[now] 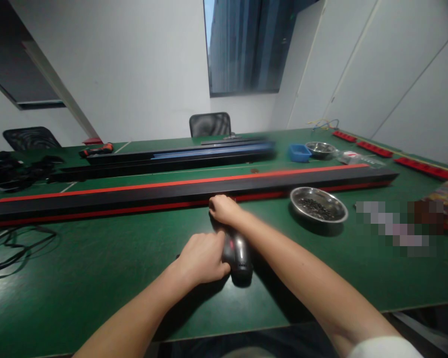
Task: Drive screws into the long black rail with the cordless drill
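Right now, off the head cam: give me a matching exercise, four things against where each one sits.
Things
1. left hand
2. right hand
3. bowl of screws
4. blue tray

Places
A. against the near edge of the black-and-red rail
B. closed round the power driver
C. beyond the rail, beside a second steel bowl
D. near side of the rail, right of both hands

Pairs: 1-B, 2-A, 3-D, 4-C

Dark electric screwdriver, nose toward long red-edged rail
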{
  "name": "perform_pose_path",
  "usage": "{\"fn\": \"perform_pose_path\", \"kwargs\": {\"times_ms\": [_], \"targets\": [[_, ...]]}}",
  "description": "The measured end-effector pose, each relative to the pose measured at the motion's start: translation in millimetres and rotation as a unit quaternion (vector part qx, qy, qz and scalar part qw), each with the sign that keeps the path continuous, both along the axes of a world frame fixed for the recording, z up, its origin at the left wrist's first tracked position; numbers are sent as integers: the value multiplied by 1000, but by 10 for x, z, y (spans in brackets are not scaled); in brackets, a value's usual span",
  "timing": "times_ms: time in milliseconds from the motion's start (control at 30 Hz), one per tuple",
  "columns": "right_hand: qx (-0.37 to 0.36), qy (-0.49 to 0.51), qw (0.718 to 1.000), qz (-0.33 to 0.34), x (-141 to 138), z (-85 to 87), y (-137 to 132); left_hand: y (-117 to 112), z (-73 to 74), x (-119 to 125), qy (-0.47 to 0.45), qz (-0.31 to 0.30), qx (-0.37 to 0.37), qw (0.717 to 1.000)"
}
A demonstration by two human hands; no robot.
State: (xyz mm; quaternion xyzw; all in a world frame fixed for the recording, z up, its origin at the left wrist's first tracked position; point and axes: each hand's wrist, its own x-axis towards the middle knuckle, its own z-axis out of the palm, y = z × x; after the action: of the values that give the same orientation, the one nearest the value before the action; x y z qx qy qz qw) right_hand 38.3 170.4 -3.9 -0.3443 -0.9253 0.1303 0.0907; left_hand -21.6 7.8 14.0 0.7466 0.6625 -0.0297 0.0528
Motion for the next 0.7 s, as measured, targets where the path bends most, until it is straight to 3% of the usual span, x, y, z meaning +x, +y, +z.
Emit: {"fn": "perform_pose_path", "kwargs": {"times_ms": [133, 267, 467, 700], "targets": [[-3, 177, 983, -44, 310, 24, 46, -11, 0, -4, 0, -4, 0, 1000], [-29, 294, 945, -140, 760, -116, 182, -20, 12, -18, -7, -18, 6, 1000], [-120, 343, 898, -248, 1162, -344, 328, -28, 43, -52, -12, -61, 6, 998], [-228, 373, 859, -265, 1163, -204, 331, -35, 56, -67, -4, -77, 2, 997]]}}
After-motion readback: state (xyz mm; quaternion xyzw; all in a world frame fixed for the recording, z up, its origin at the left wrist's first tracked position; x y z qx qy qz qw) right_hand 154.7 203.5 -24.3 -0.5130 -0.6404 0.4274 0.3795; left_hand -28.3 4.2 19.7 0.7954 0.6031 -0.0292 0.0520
